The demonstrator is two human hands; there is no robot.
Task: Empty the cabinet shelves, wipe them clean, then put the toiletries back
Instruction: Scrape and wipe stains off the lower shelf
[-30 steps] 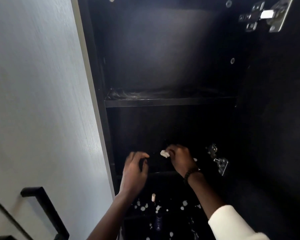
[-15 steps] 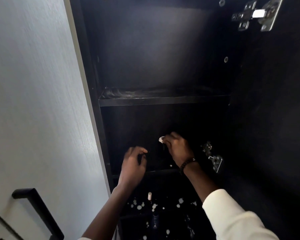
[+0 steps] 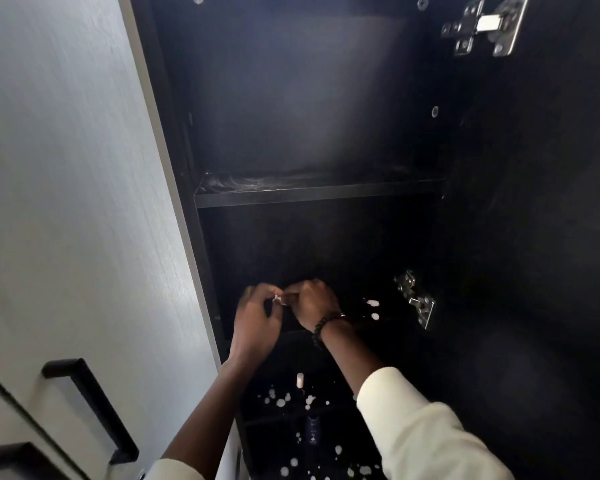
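Observation:
I look into a tall black cabinet with its door open to the right. The upper shelf [image 3: 312, 195] is bare with pale smears on it. My left hand [image 3: 255, 323] and my right hand [image 3: 314, 306] meet in front of the second shelf, their fingertips together on a small white item [image 3: 278, 299]; what it is I cannot tell. A dark beaded bracelet sits on my right wrist. Small white pieces [image 3: 373, 308] lie on the second shelf at the right. A lower shelf holds several white bits [image 3: 281, 400] and a small pale tube [image 3: 300, 381].
A pale wall panel [image 3: 77, 202] stands left of the cabinet, with a black handle [image 3: 90, 407] low on it. Metal hinges sit at the top right [image 3: 482, 26] and mid right [image 3: 416, 299]. A dark bottle [image 3: 313, 431] stands in the bottom compartment.
My left hand has risen and moved right to meet my right hand at the small white item. My right hand has shifted slightly left.

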